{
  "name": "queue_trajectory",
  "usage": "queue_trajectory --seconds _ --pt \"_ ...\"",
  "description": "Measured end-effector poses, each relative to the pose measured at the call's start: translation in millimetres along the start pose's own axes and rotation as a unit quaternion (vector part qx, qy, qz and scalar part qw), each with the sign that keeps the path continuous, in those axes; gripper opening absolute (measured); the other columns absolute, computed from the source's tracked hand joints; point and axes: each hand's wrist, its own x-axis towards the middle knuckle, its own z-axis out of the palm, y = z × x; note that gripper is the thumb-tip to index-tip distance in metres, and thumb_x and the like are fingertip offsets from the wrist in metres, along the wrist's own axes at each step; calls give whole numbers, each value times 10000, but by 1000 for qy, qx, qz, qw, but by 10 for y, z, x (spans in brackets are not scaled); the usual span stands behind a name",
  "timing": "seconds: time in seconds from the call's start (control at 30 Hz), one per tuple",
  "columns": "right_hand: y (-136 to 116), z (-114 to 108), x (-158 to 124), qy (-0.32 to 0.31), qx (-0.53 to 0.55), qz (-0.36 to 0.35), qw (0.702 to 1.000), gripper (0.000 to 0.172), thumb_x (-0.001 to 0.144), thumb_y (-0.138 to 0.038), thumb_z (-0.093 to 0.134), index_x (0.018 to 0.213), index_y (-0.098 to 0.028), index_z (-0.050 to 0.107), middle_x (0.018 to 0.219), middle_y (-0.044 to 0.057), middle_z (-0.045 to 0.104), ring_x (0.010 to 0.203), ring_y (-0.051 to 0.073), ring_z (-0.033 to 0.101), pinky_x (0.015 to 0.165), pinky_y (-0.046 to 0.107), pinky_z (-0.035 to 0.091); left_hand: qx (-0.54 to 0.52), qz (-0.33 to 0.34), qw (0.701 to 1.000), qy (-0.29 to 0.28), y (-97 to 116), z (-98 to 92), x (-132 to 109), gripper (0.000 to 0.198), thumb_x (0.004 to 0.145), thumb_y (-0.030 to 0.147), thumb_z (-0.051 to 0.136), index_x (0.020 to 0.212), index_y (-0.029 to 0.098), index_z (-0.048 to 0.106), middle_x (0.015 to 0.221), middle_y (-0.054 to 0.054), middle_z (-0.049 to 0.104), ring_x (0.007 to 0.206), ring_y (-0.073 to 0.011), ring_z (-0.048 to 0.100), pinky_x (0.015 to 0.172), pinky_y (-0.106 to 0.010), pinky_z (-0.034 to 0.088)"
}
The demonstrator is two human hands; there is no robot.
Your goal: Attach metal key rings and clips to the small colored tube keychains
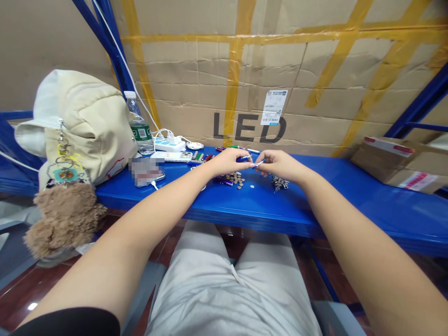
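Observation:
My left hand (pixel 233 161) is closed round a short blue tube (pixel 244 159) that looks like part of a pen. Facing it, my right hand (pixel 275 165) pinches a slim blue-and-silver piece (pixel 259 163), its tip close to the left fingertips. Whether the two pieces touch, I cannot tell. Below the hands lies a heap of small round discs (pixel 237 179), with one pale disc (pixel 252 186) apart from it. A purple-blue tube (pixel 223 181) rests beside the heap. Under my right hand is a tangled pile of small silvery metal pieces (pixel 280 183).
On the blue shelf (pixel 224 205), several coloured pen-like tubes (pixel 200 156) lie left of my hands. Further left are phones, a power strip (pixel 170 143), a water bottle (pixel 140 126) and a cream bag (pixel 91 121). A cardboard box (pixel 402 163) stands right; taped cardboard (pixel 189 70) walls the back.

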Motion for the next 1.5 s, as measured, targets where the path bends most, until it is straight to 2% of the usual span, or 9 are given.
queue_trajectory --seconds 0.23,0.43,0.7,0.87,1.0,1.2,1.3,1.4,1.5 --pt "79 -23 35 25 42 -2 999 202 711 -292 746 764 -188 581 662 13 645 611 128 589 571 250 464 19 35 999 22 -3 1 -16 216 830 326 600 952 166 680 942 -42 711 873 -155 634 813 -279 452" --pt "83 -29 35 -19 45 -17 999 276 711 -388 738 769 -185 562 780 28 671 611 111 582 584 258 472 100 62 992 47 -46 19 -1 172 827 253 570 923 167 683 919 -50 722 830 -156 640 765 -262 446" --pt "49 -32 8 -27 0 16 1000 306 722 -420 732 820 -191 555 650 1 605 607 126 561 525 237 413 146 62 987 28 -41 30 -4 193 836 265 570 989 185 656 927 -37 710 845 -158 636 722 -249 427" --pt "-2 -67 -66 -137 43 40 989 375 778 -528 666 857 -177 559 756 25 608 614 106 535 540 237 424 213 88 973 18 -43 25 -9 200 869 263 537 1032 201 635 980 -31 706 874 -163 639 702 -249 413" --pt "25 -98 -85 -204 55 45 976 450 873 -600 499 706 -182 487 608 -7 510 506 83 434 465 228 348 240 127 962 31 -32 34 -5 193 876 223 515 1033 211 627 976 -20 710 861 -157 648 728 -255 416" --pt "60 -135 -82 -292 120 53 947 482 972 -480 272 596 -204 395 472 -28 368 427 94 306 427 249 281 232 158 958 52 2 33 5 204 878 201 506 1052 208 613 988 -29 712 900 -156 656 789 -260 432" --pt "28 -135 -96 -290 120 60 947 513 976 -444 228 535 -214 350 435 -32 310 410 92 263 422 256 253 226 138 963 50 19 22 0 215 869 194 521 1064 205 609 994 -35 708 921 -162 656 802 -264 440" --pt "4 -120 -101 -270 64 45 960 542 976 -460 228 496 -223 314 404 -42 262 401 87 216 417 262 210 222 91 970 40 22 22 -7 244 870 204 517 1102 209 590 1017 -41 700 943 -173 652 798 -270 447" --pt "3 -80 -81 -202 -35 18 979 507 973 -454 267 524 -226 322 416 -39 315 407 91 264 446 265 260 204 29 978 15 9 38 -13 298 869 279 526 1154 195 549 1068 -65 684 975 -200 641 801 -289 457"
